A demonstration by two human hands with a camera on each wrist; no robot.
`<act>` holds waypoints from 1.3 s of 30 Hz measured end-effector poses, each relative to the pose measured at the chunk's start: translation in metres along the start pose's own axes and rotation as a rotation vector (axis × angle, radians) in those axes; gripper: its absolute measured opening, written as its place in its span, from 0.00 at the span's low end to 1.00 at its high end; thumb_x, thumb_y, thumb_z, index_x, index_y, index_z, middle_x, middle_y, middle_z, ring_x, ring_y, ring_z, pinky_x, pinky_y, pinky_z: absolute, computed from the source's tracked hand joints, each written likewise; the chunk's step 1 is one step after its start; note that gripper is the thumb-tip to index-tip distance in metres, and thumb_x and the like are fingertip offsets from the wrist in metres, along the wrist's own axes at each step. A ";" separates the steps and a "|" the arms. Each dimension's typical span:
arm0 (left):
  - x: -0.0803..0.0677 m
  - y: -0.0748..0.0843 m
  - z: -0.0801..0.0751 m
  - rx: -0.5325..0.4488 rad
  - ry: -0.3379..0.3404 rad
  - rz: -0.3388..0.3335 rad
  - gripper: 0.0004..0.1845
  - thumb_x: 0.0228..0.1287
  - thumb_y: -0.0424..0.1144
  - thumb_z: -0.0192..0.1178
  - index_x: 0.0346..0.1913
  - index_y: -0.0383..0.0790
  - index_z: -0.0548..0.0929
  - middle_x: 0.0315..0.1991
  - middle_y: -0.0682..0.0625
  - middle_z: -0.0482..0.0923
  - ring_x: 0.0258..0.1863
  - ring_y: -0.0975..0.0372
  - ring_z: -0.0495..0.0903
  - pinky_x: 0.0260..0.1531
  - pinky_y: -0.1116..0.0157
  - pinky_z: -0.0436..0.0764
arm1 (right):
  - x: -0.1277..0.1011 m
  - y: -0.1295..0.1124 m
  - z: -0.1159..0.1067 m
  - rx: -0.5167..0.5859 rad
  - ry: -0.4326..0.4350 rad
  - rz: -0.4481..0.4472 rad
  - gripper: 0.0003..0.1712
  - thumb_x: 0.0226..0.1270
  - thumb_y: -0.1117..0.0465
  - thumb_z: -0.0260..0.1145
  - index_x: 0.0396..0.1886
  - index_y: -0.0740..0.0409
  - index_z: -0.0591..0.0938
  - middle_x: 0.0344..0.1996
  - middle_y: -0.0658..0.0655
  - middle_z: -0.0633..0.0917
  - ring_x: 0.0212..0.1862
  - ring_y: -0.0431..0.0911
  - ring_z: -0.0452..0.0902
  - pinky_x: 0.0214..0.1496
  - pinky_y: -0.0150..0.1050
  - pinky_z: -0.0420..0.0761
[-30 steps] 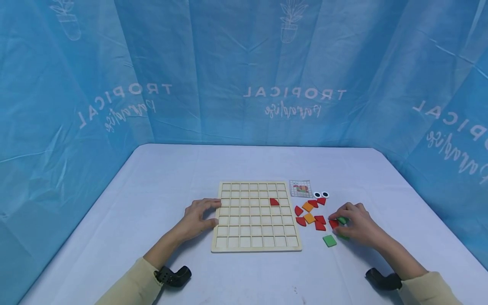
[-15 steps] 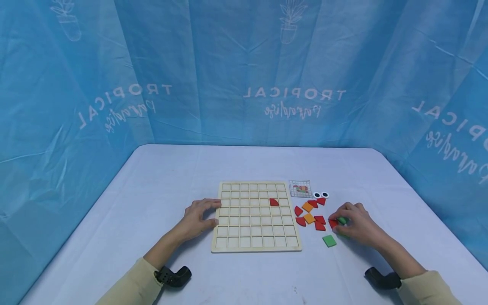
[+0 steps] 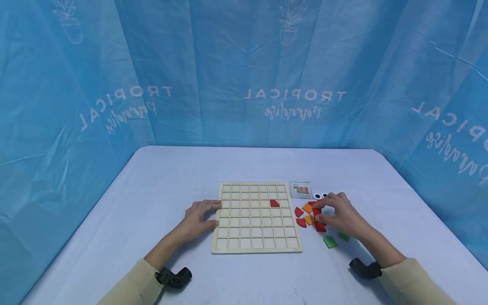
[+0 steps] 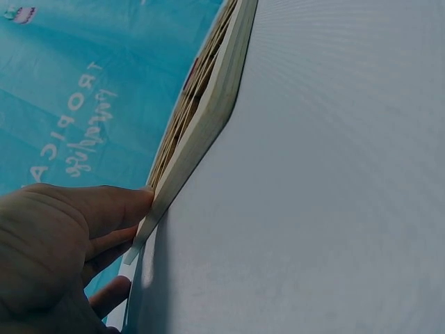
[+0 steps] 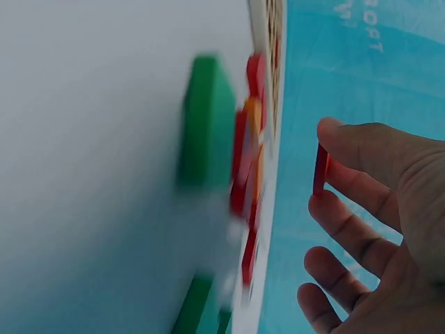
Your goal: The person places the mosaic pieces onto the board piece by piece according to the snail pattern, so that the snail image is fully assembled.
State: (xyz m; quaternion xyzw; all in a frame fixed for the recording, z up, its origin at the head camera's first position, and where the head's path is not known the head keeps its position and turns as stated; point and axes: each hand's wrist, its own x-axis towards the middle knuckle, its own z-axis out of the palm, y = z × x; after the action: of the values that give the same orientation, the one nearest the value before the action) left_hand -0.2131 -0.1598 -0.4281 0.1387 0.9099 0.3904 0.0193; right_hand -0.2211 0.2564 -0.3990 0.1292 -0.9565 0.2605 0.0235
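Right hand (image 3: 339, 212) pinching a red piece (image 5: 320, 169) between thumb and forefinger, lifted just clear of the counter (image 3: 171, 178) above the loose pile (image 3: 309, 217) beside the board (image 3: 255, 218). Left hand (image 3: 198, 216) flat-fingered against the board's left edge (image 4: 198, 132), fingers fairly straight, pressing rather than gripping — good, keeps the grid from sliding. One red quarter-round (image 3: 274, 203) already seated in a cell on the right side of the grid. For a clean placement: check the pattern card (image 3: 300, 189) past the board's far right corner, turn the piece in the fingers so its curved edge faces the right way, then carry it low over the frame. Lower one straight edge into the cell first, then let the rest drop flat — no forcing. Keep the wrist high enough not to sweep the orange pieces (image 3: 308, 208), the eyes (image 3: 317, 195) or the green squares (image 3: 330, 242) lying near the forearm. Steady press from the left hand throughout.
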 end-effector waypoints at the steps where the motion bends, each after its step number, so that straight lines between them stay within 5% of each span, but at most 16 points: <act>1: 0.000 0.000 0.000 -0.001 0.000 0.002 0.25 0.55 0.36 0.64 0.59 0.42 0.76 0.65 0.48 0.69 0.67 0.48 0.57 0.66 0.43 0.46 | 0.002 -0.004 0.002 0.009 0.000 -0.002 0.20 0.47 0.56 0.75 0.44 0.49 0.84 0.45 0.55 0.80 0.52 0.50 0.63 0.40 0.41 0.79; 11: 0.001 -0.001 -0.001 -0.002 -0.004 0.021 0.25 0.56 0.37 0.64 0.59 0.41 0.76 0.65 0.48 0.69 0.67 0.48 0.58 0.65 0.43 0.47 | 0.030 -0.043 0.026 0.037 -0.011 0.002 0.17 0.50 0.54 0.74 0.42 0.46 0.85 0.55 0.58 0.78 0.54 0.51 0.62 0.40 0.41 0.79; 20: 0.000 0.000 -0.001 -0.005 -0.004 0.011 0.25 0.55 0.37 0.64 0.59 0.42 0.76 0.65 0.48 0.69 0.65 0.48 0.59 0.64 0.44 0.49 | 0.044 -0.063 0.049 0.003 0.005 -0.068 0.17 0.49 0.53 0.75 0.41 0.46 0.86 0.41 0.48 0.81 0.52 0.49 0.65 0.49 0.48 0.71; 39: 0.001 -0.003 -0.001 0.006 -0.004 0.013 0.25 0.56 0.37 0.63 0.59 0.43 0.76 0.65 0.48 0.69 0.67 0.48 0.57 0.64 0.43 0.48 | 0.051 -0.072 0.069 -0.082 -0.025 -0.067 0.18 0.45 0.53 0.76 0.40 0.45 0.87 0.44 0.49 0.81 0.48 0.46 0.65 0.42 0.39 0.68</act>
State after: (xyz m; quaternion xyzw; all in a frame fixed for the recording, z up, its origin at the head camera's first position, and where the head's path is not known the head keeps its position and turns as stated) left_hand -0.2144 -0.1617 -0.4296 0.1455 0.9101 0.3875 0.0180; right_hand -0.2506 0.1495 -0.4173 0.1631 -0.9618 0.2184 0.0257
